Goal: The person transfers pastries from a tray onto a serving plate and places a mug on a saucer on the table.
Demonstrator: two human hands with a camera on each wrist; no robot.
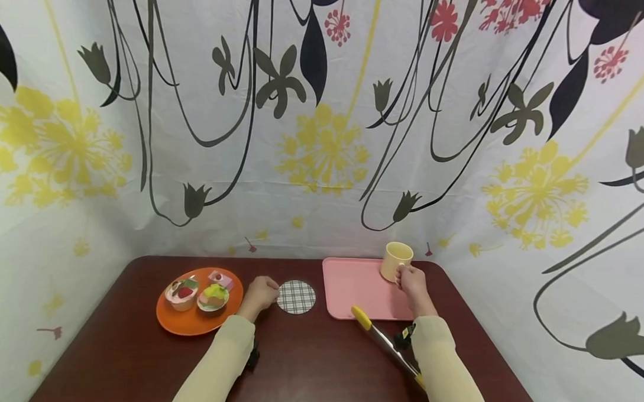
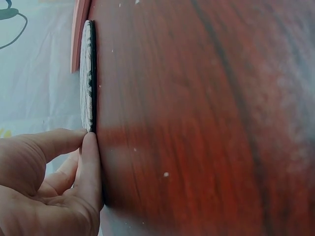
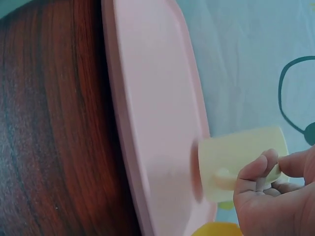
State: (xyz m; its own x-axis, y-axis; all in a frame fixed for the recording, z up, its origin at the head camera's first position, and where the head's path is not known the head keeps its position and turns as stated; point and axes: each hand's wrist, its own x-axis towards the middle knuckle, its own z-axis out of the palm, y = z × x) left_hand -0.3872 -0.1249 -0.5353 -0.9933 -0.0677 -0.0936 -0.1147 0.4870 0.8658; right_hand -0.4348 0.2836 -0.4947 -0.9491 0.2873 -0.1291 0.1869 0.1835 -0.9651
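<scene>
My left hand [image 1: 262, 292] pinches the left edge of a round checked coaster [image 1: 296, 297] between thumb and finger. In the left wrist view the coaster [image 2: 87, 78] shows edge-on, a pale top over a dark underside, close along the tabletop. My right hand [image 1: 412, 281] grips the handle of a pale yellow mug [image 1: 393, 264], which stands upright over the back right corner of a pink tray [image 1: 348, 287]. In the right wrist view the curled fingers [image 3: 252, 169] partly hide the handle of the mug [image 3: 241, 147].
An orange plate [image 1: 175, 321] with toy-like cakes, among them a cupcake [image 1: 182, 296], sits at the left. Tongs with yellow tips [image 1: 386, 342] lean at the tray's front edge, partly under the right sleeve. A patterned curtain [image 1: 321, 224] hangs behind the dark wooden table [image 1: 316, 366].
</scene>
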